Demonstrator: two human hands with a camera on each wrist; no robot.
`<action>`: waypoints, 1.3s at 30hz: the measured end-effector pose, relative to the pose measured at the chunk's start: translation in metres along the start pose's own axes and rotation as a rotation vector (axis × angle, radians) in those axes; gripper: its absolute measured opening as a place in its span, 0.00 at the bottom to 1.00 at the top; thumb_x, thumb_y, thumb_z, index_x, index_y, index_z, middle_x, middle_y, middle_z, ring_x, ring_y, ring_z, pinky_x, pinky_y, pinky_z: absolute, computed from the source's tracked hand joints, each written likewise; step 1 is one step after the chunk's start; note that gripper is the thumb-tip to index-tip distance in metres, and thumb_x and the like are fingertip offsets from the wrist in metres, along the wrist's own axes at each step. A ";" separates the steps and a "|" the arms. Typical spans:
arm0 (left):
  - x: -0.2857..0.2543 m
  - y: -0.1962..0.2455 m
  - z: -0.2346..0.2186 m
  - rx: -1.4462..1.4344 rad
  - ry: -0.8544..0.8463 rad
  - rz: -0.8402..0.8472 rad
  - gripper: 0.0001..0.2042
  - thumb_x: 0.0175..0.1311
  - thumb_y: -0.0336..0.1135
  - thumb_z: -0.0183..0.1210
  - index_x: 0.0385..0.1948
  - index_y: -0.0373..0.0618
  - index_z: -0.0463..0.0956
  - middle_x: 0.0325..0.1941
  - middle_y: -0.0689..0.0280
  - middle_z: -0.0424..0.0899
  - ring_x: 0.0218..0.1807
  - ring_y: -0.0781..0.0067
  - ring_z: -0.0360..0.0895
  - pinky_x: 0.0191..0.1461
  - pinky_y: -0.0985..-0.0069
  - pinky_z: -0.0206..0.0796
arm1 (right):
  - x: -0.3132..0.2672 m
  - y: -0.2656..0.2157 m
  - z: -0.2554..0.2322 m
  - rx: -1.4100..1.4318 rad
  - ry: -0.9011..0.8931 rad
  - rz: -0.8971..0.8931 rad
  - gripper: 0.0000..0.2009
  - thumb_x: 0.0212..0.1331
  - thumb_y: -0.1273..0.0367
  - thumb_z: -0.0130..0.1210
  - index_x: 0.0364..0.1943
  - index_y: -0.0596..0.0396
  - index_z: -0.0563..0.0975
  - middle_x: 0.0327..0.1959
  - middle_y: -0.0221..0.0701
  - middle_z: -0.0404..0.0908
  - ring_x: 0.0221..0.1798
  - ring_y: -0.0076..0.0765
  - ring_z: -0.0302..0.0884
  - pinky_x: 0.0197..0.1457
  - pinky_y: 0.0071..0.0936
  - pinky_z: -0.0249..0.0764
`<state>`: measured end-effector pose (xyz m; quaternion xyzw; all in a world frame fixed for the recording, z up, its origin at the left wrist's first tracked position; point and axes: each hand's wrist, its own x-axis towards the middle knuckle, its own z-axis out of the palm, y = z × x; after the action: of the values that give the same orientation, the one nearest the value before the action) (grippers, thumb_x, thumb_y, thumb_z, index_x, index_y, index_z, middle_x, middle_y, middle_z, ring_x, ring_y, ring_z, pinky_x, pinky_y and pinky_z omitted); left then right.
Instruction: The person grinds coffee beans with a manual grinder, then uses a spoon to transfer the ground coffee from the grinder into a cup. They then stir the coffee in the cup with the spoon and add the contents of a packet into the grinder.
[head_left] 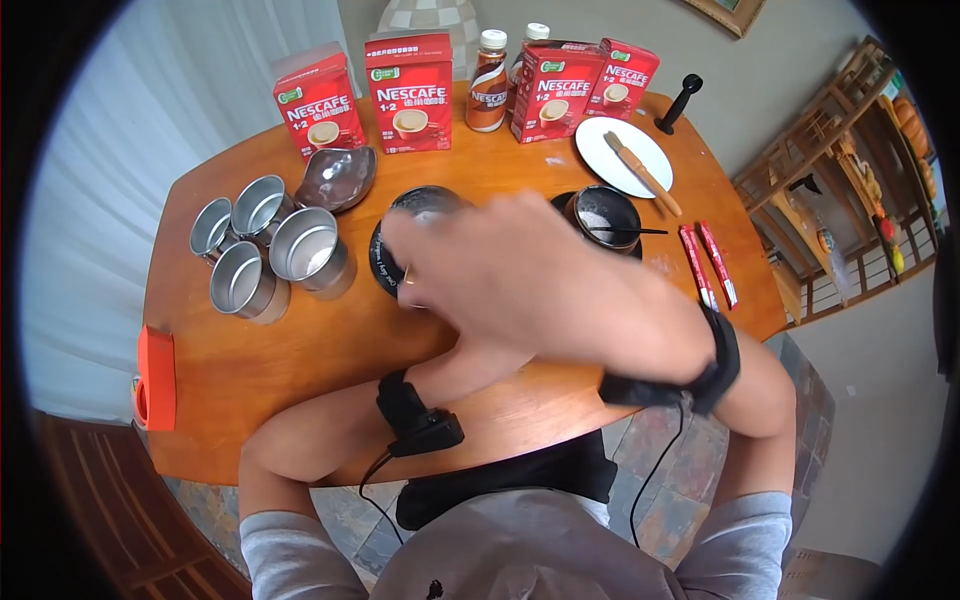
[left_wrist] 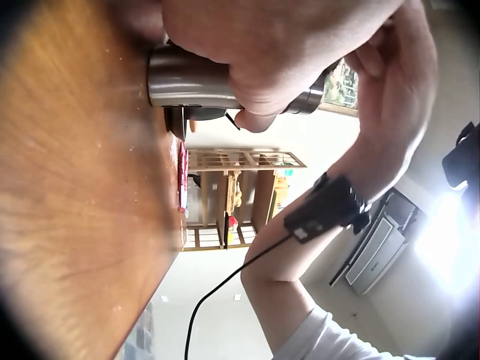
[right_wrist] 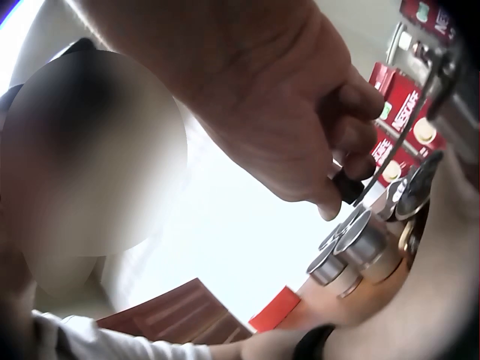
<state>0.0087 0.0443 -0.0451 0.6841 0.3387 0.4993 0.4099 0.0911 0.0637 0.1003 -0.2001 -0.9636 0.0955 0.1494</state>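
Observation:
A dark metal cylinder, a hand coffee grinder (left_wrist: 191,81), stands upright on the table in the left wrist view. My left hand (head_left: 480,362) grips its body and is partly covered by the other arm in the head view. My right hand (head_left: 530,275), blurred, is above it. In the right wrist view, the right fingers pinch the black knob (right_wrist: 349,187) at the end of the grinder's metal crank arm (right_wrist: 399,154). Behind the hands sits a black dish with white lettering (head_left: 382,262), partly hidden.
Several metal cups (head_left: 240,280) and a dark glossy dish (head_left: 337,180) stand at left. Red Nescafe boxes (head_left: 410,95) and bottles (head_left: 487,85) line the back. At right are a dark bowl (head_left: 607,215), a white plate (head_left: 600,150) with a brush (head_left: 640,172), and red sachets (head_left: 718,262).

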 end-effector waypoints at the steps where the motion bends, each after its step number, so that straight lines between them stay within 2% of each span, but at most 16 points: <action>1: 0.001 -0.004 0.004 0.030 0.005 0.029 0.26 0.57 0.36 0.74 0.55 0.41 0.74 0.47 0.52 0.89 0.49 0.49 0.89 0.54 0.60 0.78 | 0.011 0.013 -0.001 -0.018 0.006 0.039 0.14 0.68 0.61 0.62 0.43 0.53 0.72 0.27 0.38 0.84 0.36 0.56 0.86 0.35 0.48 0.77; 3: -0.001 0.014 0.005 0.096 0.116 -0.036 0.26 0.58 0.37 0.75 0.56 0.41 0.74 0.48 0.51 0.89 0.51 0.50 0.88 0.55 0.60 0.78 | 0.022 0.045 -0.006 -0.104 0.017 0.172 0.13 0.70 0.61 0.61 0.44 0.53 0.72 0.28 0.40 0.85 0.38 0.58 0.86 0.38 0.49 0.77; 4: 0.000 0.026 0.005 -0.027 0.147 -0.113 0.24 0.58 0.33 0.76 0.54 0.42 0.76 0.45 0.60 0.87 0.49 0.71 0.85 0.55 0.68 0.76 | 0.017 0.062 -0.012 -0.115 0.004 0.232 0.13 0.71 0.61 0.61 0.45 0.54 0.72 0.29 0.41 0.84 0.38 0.58 0.85 0.39 0.50 0.77; 6: 0.000 0.027 0.001 0.049 0.087 -0.176 0.25 0.57 0.34 0.76 0.54 0.41 0.75 0.45 0.58 0.87 0.49 0.68 0.86 0.55 0.68 0.75 | -0.009 0.095 -0.018 -0.118 0.102 0.323 0.13 0.72 0.62 0.60 0.46 0.55 0.72 0.32 0.43 0.84 0.39 0.59 0.84 0.41 0.52 0.76; 9: 0.000 0.028 0.000 0.058 0.081 -0.158 0.26 0.57 0.37 0.75 0.54 0.41 0.71 0.46 0.49 0.88 0.51 0.43 0.87 0.53 0.57 0.77 | -0.068 0.095 -0.040 -0.215 0.122 0.439 0.13 0.73 0.64 0.58 0.54 0.54 0.74 0.35 0.44 0.87 0.40 0.63 0.85 0.43 0.51 0.77; 12: -0.001 0.031 -0.001 0.026 0.089 -0.183 0.25 0.57 0.34 0.76 0.54 0.40 0.74 0.45 0.57 0.86 0.48 0.66 0.86 0.55 0.68 0.75 | -0.114 0.056 -0.059 -0.159 0.041 0.604 0.11 0.71 0.66 0.61 0.49 0.54 0.73 0.35 0.43 0.86 0.38 0.61 0.84 0.41 0.51 0.76; 14: -0.001 0.030 0.000 0.014 0.096 -0.204 0.25 0.57 0.34 0.77 0.54 0.40 0.74 0.45 0.56 0.87 0.48 0.67 0.86 0.55 0.68 0.75 | -0.132 0.020 -0.069 -0.201 -0.112 0.727 0.11 0.69 0.67 0.63 0.46 0.53 0.73 0.34 0.41 0.87 0.36 0.58 0.84 0.38 0.51 0.76; 17: -0.001 0.027 0.000 0.009 0.083 -0.196 0.24 0.57 0.34 0.77 0.53 0.41 0.75 0.45 0.57 0.87 0.47 0.68 0.85 0.55 0.69 0.75 | -0.144 -0.031 -0.072 -0.131 -0.223 0.589 0.11 0.66 0.66 0.65 0.43 0.51 0.73 0.30 0.38 0.83 0.31 0.50 0.84 0.31 0.46 0.75; 20: -0.002 0.026 0.000 0.051 0.087 -0.173 0.26 0.56 0.36 0.74 0.54 0.42 0.72 0.45 0.47 0.89 0.53 0.41 0.86 0.52 0.56 0.78 | -0.129 -0.061 -0.052 -0.102 -0.200 0.296 0.12 0.61 0.69 0.65 0.42 0.49 0.73 0.32 0.36 0.80 0.26 0.44 0.82 0.24 0.37 0.74; 21: -0.001 0.022 0.002 0.040 0.100 -0.158 0.25 0.57 0.36 0.74 0.54 0.43 0.72 0.39 0.54 0.88 0.45 0.51 0.89 0.50 0.62 0.78 | -0.119 -0.065 -0.043 -0.100 -0.185 0.231 0.13 0.59 0.70 0.65 0.44 0.50 0.73 0.33 0.35 0.79 0.25 0.42 0.82 0.23 0.35 0.73; 24: 0.000 0.038 -0.008 -0.043 -0.030 -0.293 0.25 0.59 0.40 0.78 0.51 0.41 0.74 0.48 0.66 0.84 0.49 0.76 0.79 0.53 0.75 0.73 | -0.077 -0.060 -0.015 -0.075 -0.077 0.097 0.12 0.60 0.66 0.66 0.42 0.52 0.74 0.26 0.32 0.75 0.27 0.45 0.81 0.25 0.40 0.72; 26: -0.004 0.036 -0.008 -0.070 -0.026 -0.237 0.26 0.58 0.39 0.77 0.53 0.41 0.74 0.48 0.63 0.85 0.50 0.70 0.81 0.53 0.72 0.74 | -0.045 -0.040 0.000 -0.090 -0.024 -0.027 0.12 0.64 0.64 0.65 0.41 0.53 0.73 0.24 0.33 0.77 0.28 0.49 0.82 0.26 0.44 0.72; 30: -0.001 0.013 -0.002 0.047 -0.017 -0.033 0.28 0.57 0.39 0.75 0.57 0.41 0.72 0.49 0.57 0.87 0.51 0.58 0.84 0.54 0.65 0.76 | 0.000 0.001 0.004 0.029 0.042 0.019 0.13 0.68 0.62 0.62 0.42 0.54 0.71 0.24 0.39 0.82 0.29 0.57 0.83 0.29 0.49 0.72; 35: -0.002 0.019 0.008 0.054 0.086 -0.082 0.28 0.56 0.37 0.73 0.57 0.41 0.72 0.48 0.48 0.88 0.54 0.41 0.86 0.55 0.58 0.78 | 0.007 0.053 -0.001 -0.131 0.142 0.226 0.12 0.73 0.60 0.59 0.45 0.52 0.72 0.22 0.43 0.82 0.31 0.61 0.82 0.36 0.54 0.76; 38: -0.003 0.035 0.005 0.059 0.042 -0.196 0.25 0.58 0.33 0.75 0.55 0.40 0.74 0.48 0.58 0.88 0.51 0.67 0.87 0.58 0.67 0.75 | -0.014 0.076 -0.016 -0.115 0.124 0.353 0.11 0.74 0.62 0.58 0.48 0.53 0.72 0.29 0.45 0.84 0.37 0.60 0.84 0.39 0.52 0.76; 39: -0.003 0.035 0.005 0.050 0.041 -0.196 0.25 0.57 0.33 0.75 0.54 0.40 0.74 0.47 0.58 0.87 0.50 0.67 0.86 0.57 0.68 0.75 | -0.025 0.084 -0.019 -0.143 0.153 0.346 0.12 0.74 0.61 0.58 0.48 0.53 0.73 0.29 0.44 0.85 0.37 0.60 0.84 0.40 0.53 0.76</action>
<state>0.0145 0.0251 -0.0154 0.6475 0.4247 0.4619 0.4325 0.1492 0.1315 0.0911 -0.3797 -0.9049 0.0356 0.1888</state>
